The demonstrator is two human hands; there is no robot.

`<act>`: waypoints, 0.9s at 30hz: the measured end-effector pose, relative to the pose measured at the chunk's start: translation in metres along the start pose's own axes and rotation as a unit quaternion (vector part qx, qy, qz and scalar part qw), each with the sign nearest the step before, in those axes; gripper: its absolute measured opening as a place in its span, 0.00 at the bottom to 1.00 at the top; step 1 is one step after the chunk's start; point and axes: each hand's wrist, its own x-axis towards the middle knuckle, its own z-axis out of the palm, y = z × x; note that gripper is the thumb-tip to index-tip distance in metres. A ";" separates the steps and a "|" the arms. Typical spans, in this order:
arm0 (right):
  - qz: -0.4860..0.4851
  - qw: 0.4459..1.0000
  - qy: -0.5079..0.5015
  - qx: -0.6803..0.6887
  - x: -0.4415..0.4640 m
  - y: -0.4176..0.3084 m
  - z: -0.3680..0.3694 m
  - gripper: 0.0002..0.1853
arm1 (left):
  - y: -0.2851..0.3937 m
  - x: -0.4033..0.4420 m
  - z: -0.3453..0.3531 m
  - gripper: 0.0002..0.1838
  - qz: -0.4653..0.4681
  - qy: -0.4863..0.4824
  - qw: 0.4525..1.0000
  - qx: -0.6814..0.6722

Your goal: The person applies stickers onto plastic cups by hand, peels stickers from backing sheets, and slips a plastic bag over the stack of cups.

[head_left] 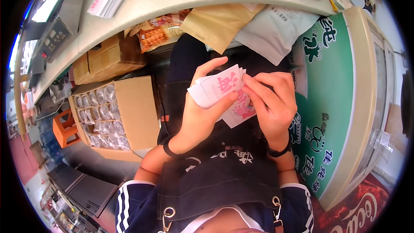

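Above our dark apron [215, 187], 2 hands on the printed cards [210, 92].
Our left hand [197, 114] clasps them between thumb and fingers; our right hand [278, 103] pinches narrowly at their right edge. Light, bendable and probably slippery together, they suit soft edge holds.

Upper papers [213, 88]: small, white, flat-faced pieces with pink printed characters; loosely fanned, edges offset, tilted, in the left hand [199, 114].
Lower paper [242, 113]: white, with a denser pink print; angled beneath the upper papers, one corner pointing down.
Right edges: at the right hand's [276, 103] fingertips; layer count unclear.
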 end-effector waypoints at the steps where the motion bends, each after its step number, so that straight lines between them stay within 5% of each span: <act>1: 0.000 1.000 0.000 0.000 -0.001 0.000 0.000 0.19 | 0.001 0.000 0.000 0.33 0.000 0.001 1.000 -0.005; 8: -0.010 0.999 0.032 0.003 -0.009 -0.001 0.003 0.19 | 0.002 -0.001 0.002 0.32 -0.044 0.019 0.993 -0.104; 27: -0.010 0.999 0.025 -0.019 -0.012 0.006 0.010 0.17 | -0.006 -0.001 0.002 0.30 -0.037 0.033 0.996 -0.069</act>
